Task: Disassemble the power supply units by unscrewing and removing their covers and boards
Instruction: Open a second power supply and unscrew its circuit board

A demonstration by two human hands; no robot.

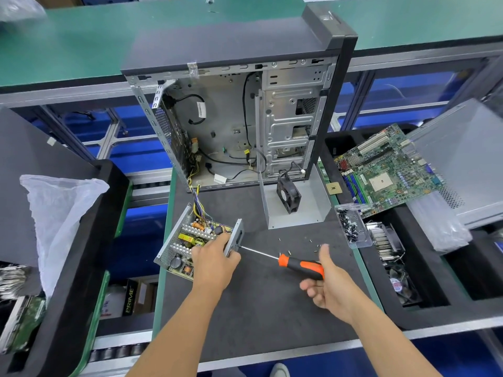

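Observation:
An open power supply unit point(187, 240) lies on the dark mat, its cover off and its board with heatsinks and capacitors exposed. Coloured wires point(197, 202) run from it into the open computer case point(239, 118). My left hand point(215, 261) grips the unit's right metal end wall. My right hand point(326, 281) holds the orange and black screwdriver point(296, 265); its shaft tip sits at that end wall. A removed metal cover point(299, 208) stands right of the unit, with a black fan point(288, 193) on it.
Loose screws point(299, 244) lie on the mat near a clear box of screws point(352, 227). A motherboard point(386, 170) and a heatsink point(383, 240) sit in the black tray at right. A white plastic bag point(57, 219) hangs at left.

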